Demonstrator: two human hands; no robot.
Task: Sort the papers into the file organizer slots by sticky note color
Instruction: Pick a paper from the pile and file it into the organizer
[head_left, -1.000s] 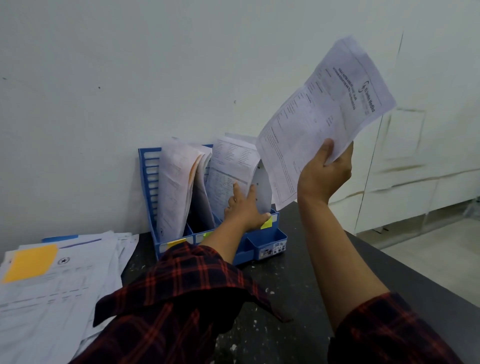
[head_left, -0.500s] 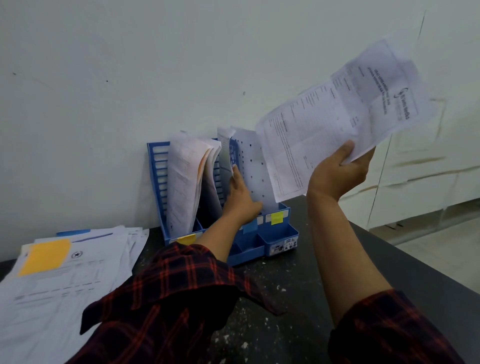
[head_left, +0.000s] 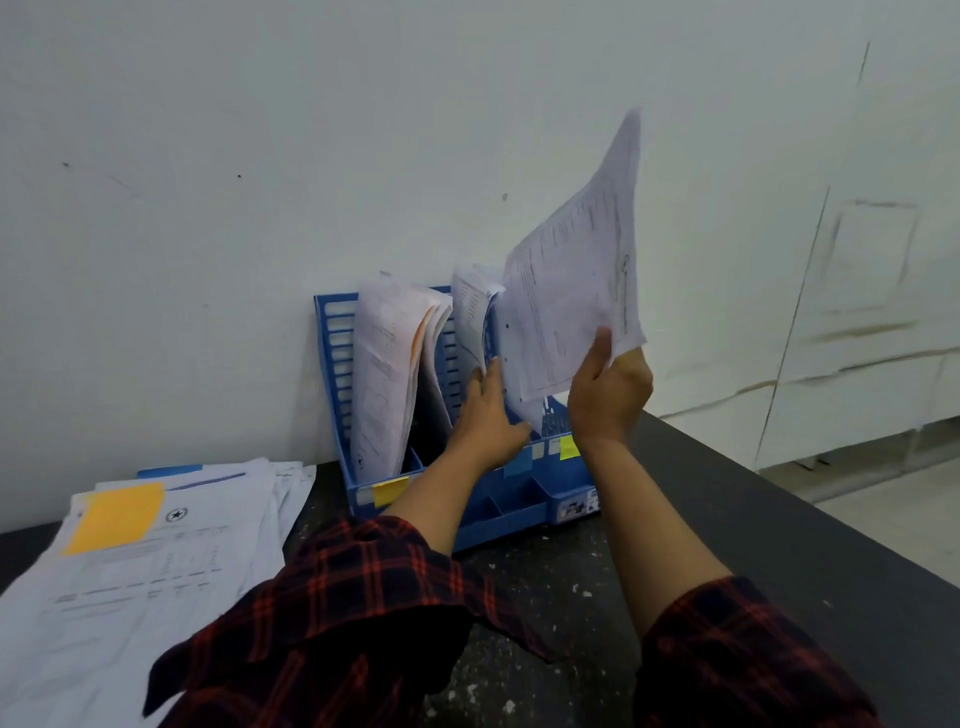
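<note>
With the right hand (head_left: 608, 400) pinching one limp sheet (head_left: 571, 291) by its bottom corner and the left hand (head_left: 485, 415) flat-fingered parting filed papers (head_left: 470, 322), the sheet could buckle against the organizer (head_left: 332, 332) rim or slip into the wrong slot.

This looks like an office or records room. A blue plastic file organizer (head_left: 457, 415) stuffed with printed forms stands on a dark, speckled counter (head_left: 727, 519) against a bare, scuffed white wall (head_left: 260, 156). Beside it lies a loose stack of papers (head_left: 156, 561), the top sheet marked with an orange sticky note (head_left: 114, 517).
</note>
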